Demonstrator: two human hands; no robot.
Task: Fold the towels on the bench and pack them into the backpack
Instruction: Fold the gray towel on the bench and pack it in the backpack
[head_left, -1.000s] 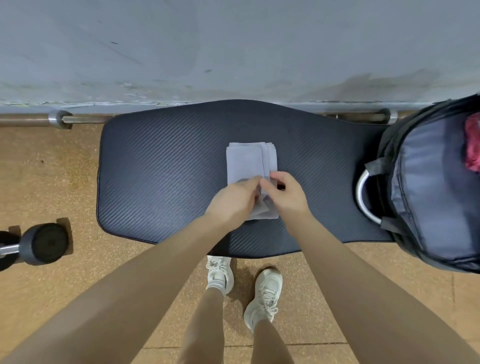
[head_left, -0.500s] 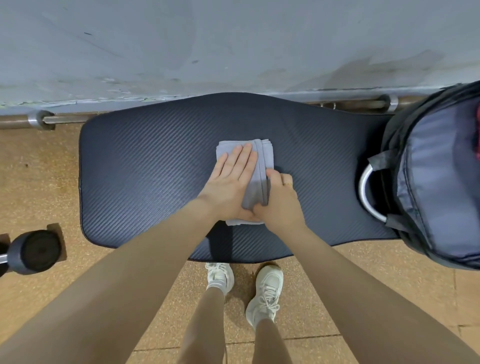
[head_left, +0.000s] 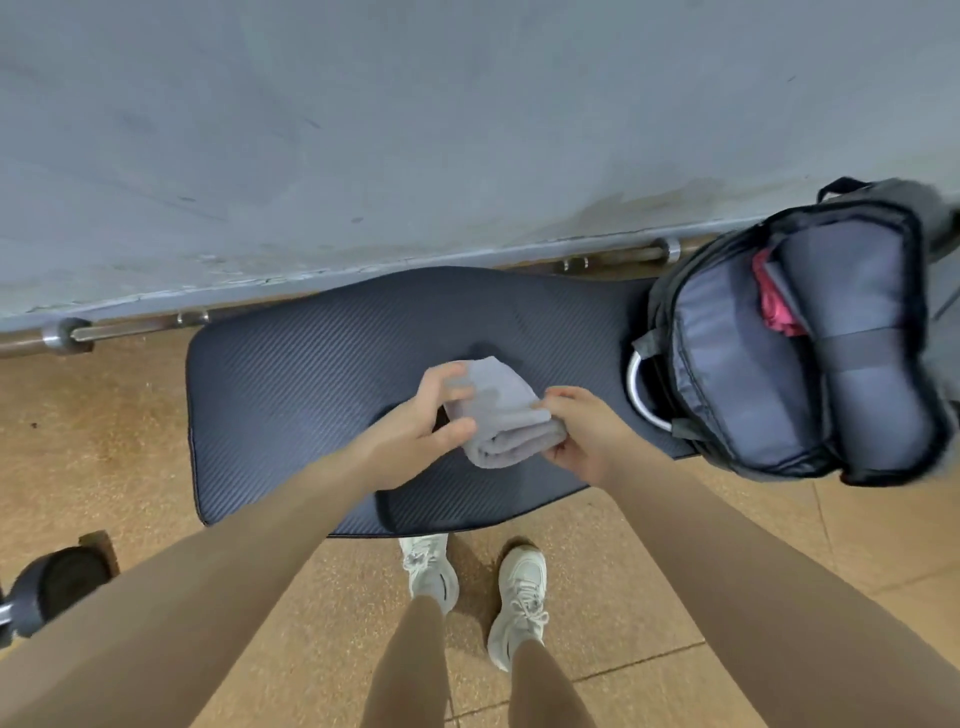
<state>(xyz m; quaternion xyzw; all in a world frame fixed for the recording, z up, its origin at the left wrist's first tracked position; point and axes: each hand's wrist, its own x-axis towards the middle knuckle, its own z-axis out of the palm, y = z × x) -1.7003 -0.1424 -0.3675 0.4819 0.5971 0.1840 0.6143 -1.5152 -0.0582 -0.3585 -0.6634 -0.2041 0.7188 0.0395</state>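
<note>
We hold the folded grey towel (head_left: 498, 415) between our hands above the bench (head_left: 311, 384). Our left hand (head_left: 426, 421) grips its left end, fingers curled over it; our right hand (head_left: 582, 436) pinches its right end. The open backpack (head_left: 789, 338) sits just to the right.

We see a grey towel (head_left: 501, 415) and a black ribbed bench (head_left: 322, 374). Our black backpack (head_left: 789, 353) is lined grey, with something pink (head_left: 774, 301) inside.
</note>
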